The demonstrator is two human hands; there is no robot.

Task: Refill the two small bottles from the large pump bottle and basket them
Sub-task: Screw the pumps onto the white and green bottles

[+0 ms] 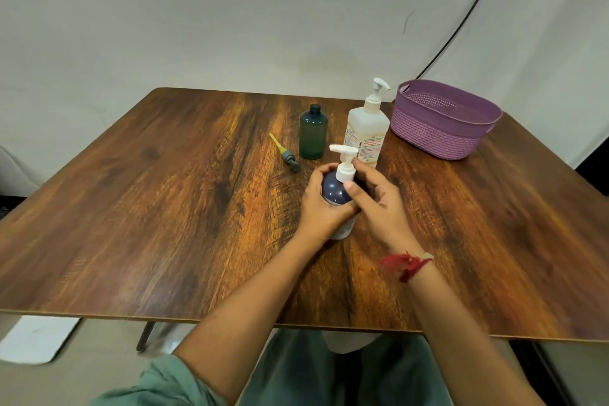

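Observation:
A small dark blue bottle with a white pump top stands mid-table. My left hand grips its body from the left. My right hand pinches the white pump collar between thumb and fingers. Behind it stands a small teal bottle with an open neck, and its grey-and-yellow pump lies on the table to its left. The large clear pump bottle with a white pump stands upright behind my right hand. The purple basket sits at the back right; nothing shows inside it.
The wooden table reaches to a white wall behind. A black cable runs down the wall behind the basket. The near table edge lies just above my lap.

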